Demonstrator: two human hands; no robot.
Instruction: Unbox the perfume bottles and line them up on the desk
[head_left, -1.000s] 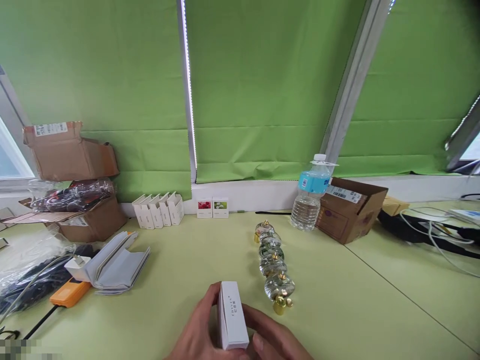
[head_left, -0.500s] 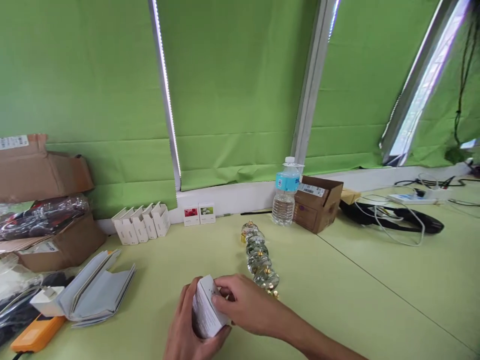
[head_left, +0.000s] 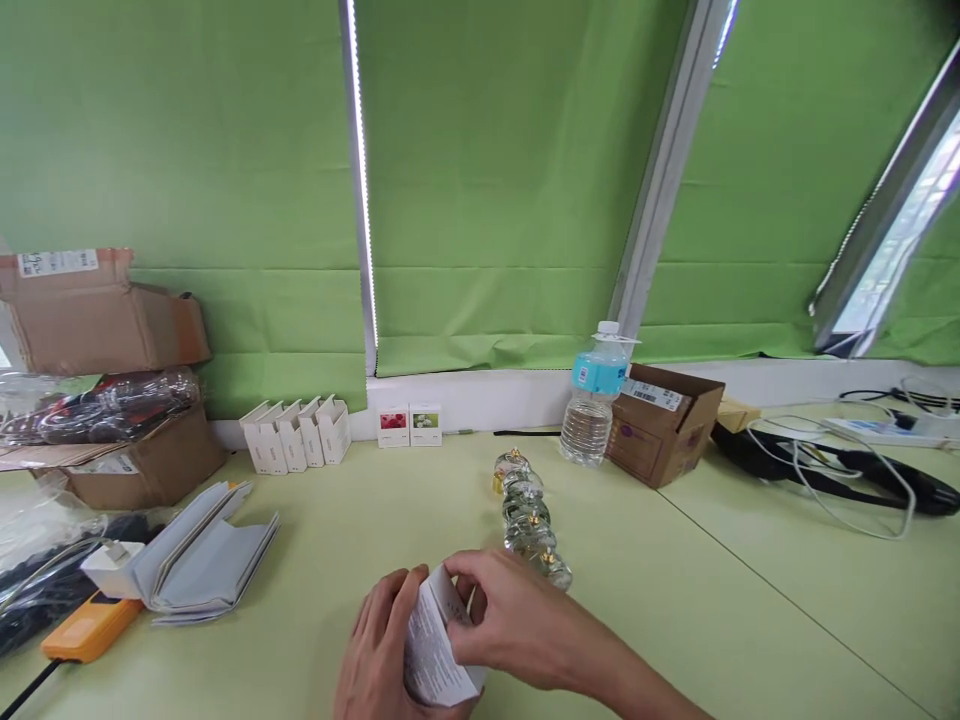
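Note:
A small white printed box (head_left: 435, 645) is held tilted, low over the table. My left hand (head_left: 381, 650) wraps around its left side and underside. The fingers of my right hand (head_left: 502, 615) pinch at the box's upper end, thumb against the near edge; what exactly they grip there is partly hidden. Just beyond my right hand stretches a row of several clear glass bottles with gold-coloured parts (head_left: 529, 510). At the back stand two small picture boxes (head_left: 409, 427), one red and one green. Several open white boxes (head_left: 295, 437) line up left of them.
A water bottle (head_left: 598, 400) and an open cardboard box (head_left: 660, 425) stand at the back right, near a black object with cables (head_left: 847, 470). On the left are folded grey sheets (head_left: 210, 560), an orange device (head_left: 91, 628) and stacked cartons (head_left: 105, 325).
The view has turned slightly left, so the table items appear further right. Both hands still hold the white box, and my right fingers have shifted a little along its upper end.

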